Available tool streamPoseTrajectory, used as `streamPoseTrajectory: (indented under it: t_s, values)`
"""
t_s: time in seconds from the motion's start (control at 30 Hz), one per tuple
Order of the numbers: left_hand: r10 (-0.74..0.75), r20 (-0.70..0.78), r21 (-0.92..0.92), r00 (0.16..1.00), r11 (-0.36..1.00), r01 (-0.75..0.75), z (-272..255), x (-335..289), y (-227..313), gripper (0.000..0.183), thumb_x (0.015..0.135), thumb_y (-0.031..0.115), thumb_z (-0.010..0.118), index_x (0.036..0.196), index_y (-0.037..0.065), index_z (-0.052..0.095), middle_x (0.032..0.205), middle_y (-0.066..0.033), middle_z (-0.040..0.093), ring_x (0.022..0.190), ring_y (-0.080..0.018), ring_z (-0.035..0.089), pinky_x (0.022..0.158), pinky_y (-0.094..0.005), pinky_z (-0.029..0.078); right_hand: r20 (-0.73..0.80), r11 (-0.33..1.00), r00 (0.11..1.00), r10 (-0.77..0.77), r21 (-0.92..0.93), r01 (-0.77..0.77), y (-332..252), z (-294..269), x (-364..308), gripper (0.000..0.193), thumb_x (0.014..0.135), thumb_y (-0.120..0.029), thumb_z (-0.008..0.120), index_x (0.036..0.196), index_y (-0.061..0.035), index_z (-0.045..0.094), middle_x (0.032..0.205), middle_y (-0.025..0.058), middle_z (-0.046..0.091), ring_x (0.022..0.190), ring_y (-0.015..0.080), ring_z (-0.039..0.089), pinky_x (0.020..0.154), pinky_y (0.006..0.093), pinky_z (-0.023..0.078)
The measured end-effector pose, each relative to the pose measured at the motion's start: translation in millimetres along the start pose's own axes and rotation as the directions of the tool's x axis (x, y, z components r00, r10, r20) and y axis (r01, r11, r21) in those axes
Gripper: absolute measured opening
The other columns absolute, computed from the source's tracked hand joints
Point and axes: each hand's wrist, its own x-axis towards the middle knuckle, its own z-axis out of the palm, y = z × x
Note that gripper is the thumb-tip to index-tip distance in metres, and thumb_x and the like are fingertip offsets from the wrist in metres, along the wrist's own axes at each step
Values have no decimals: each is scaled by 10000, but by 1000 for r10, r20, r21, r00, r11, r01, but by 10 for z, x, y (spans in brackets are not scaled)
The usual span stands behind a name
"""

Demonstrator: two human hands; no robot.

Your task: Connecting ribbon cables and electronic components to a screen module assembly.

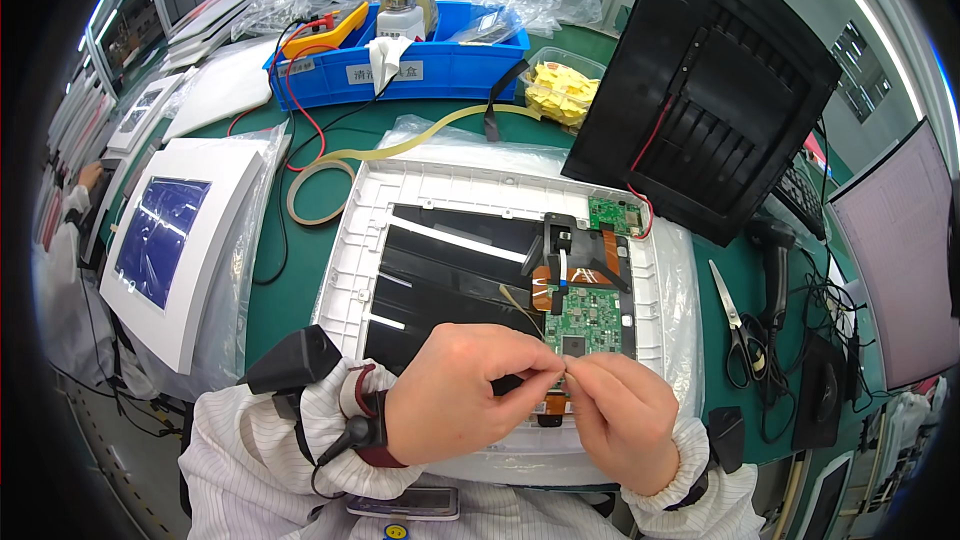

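Note:
A white device housing (pixel 345 215) lies open in front of me, with black panels (pixel 450 260) and a green circuit board (pixel 585 315) inside. Over the board's lower part, my left hand (pixel 465 395) and my right hand (pixel 625 405) meet fingertip to fingertip. Both are closed in a pinch; whatever is between them is too small or hidden to make out. A thin cable with a tan end (pixel 508 293) rises just beyond my left fingers. Orange flex ribbons (pixel 610 250) and a smaller green board (pixel 615 215) sit at the housing's far right.
A black cover (pixel 710 80) stands tilted behind, joined by a red wire. Scissors (pixel 735 325), a barcode scanner (pixel 775 265) and a monitor (pixel 895 250) are at right. A tape roll (pixel 322 192), blue bin (pixel 450 75), yellow scraps tub (pixel 562 90) and white framed screen (pixel 165 240) surround the housing.

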Motion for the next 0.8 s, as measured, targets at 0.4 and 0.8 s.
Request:
streamPoseTrajectory:
  t_s: [0.4, 0.8]
  values:
    - [-193, 34, -205, 981, 959, 196, -125, 27, 122, 113, 734, 1, 583, 835, -47, 600, 745, -117, 611, 694, -139, 619, 634, -225, 511, 69, 515, 773, 630, 708, -483, 98, -311, 76, 55, 742, 19, 565, 785, 47, 582, 653, 85, 575, 554, 117, 551, 461, 214, 430]
    - [128, -45, 452, 991, 887, -94, -885, 1128, -114, 119, 716, 77, 572, 733, -34, 610, 637, -74, 608, 578, -88, 555, 556, -231, 451, -20, 46, 716, 698, 999, -17, 435, -716, 72, 109, 769, -78, 557, 802, 23, 582, 659, 91, 588, 519, 136, 484, 522, 253, 395]
